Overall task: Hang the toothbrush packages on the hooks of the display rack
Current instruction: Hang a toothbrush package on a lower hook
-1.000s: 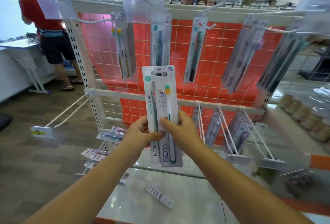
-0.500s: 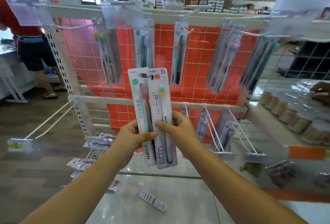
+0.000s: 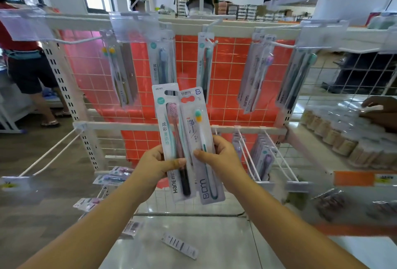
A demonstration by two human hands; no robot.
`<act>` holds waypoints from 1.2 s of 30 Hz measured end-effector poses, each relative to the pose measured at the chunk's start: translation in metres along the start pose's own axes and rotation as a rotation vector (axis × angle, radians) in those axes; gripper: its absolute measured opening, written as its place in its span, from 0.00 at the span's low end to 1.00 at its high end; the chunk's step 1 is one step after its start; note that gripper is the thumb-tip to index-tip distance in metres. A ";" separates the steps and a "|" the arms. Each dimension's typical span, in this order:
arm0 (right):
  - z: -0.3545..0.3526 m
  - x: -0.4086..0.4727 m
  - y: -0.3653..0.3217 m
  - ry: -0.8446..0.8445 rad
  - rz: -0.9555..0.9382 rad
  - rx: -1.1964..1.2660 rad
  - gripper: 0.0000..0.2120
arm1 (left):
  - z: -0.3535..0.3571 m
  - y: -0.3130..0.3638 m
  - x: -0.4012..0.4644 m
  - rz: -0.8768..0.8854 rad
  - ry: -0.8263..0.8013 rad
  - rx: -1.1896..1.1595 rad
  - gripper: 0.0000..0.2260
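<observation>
I hold two toothbrush packages upright in front of the display rack [image 3: 184,126]. My left hand [image 3: 154,166] grips the Hane package [image 3: 169,131] with a pink-headed brush. My right hand [image 3: 221,157] pinches the BDM package [image 3: 197,140] with a yellow and teal brush head; it overlaps the Hane package's right edge. Several packages hang on the upper row of hooks, among them one at the middle [image 3: 205,64]. A long white hook [image 3: 49,152] on the lower left rail carries nothing. Lower right hooks [image 3: 251,157] hold packages.
A loose package [image 3: 179,247] and another [image 3: 132,227] lie on the white base shelf. More packages sit on low left hooks [image 3: 111,177]. A person in red [image 3: 23,69] stands at the left. Another person's hand [image 3: 380,110] reaches over jars on the right shelf [image 3: 335,137].
The two packages have fanned apart, showing the Hane package's front with its pink brush. The camera has tilted up and the rack sits lower in view. A hand has appeared at the right shelf.
</observation>
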State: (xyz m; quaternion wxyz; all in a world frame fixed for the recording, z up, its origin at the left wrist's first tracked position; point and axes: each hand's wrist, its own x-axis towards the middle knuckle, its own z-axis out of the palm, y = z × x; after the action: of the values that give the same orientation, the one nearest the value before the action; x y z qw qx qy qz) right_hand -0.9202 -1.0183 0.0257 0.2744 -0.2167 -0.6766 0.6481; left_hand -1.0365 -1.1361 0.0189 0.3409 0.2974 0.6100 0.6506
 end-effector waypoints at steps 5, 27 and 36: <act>-0.004 -0.004 -0.002 0.002 -0.021 0.027 0.13 | 0.001 0.002 -0.001 -0.005 0.007 0.030 0.13; 0.001 -0.014 -0.007 0.086 0.041 0.096 0.11 | -0.017 0.005 -0.013 -0.006 0.066 0.059 0.12; 0.011 -0.016 -0.005 0.075 0.065 0.124 0.14 | -0.029 0.006 -0.021 -0.015 0.079 0.034 0.15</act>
State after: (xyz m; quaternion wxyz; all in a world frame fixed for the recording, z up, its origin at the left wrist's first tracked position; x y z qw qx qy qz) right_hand -0.9152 -1.0378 0.0293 0.2912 -0.2454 -0.6167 0.6889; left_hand -1.0481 -1.1700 0.0232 0.3162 0.2728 0.6361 0.6489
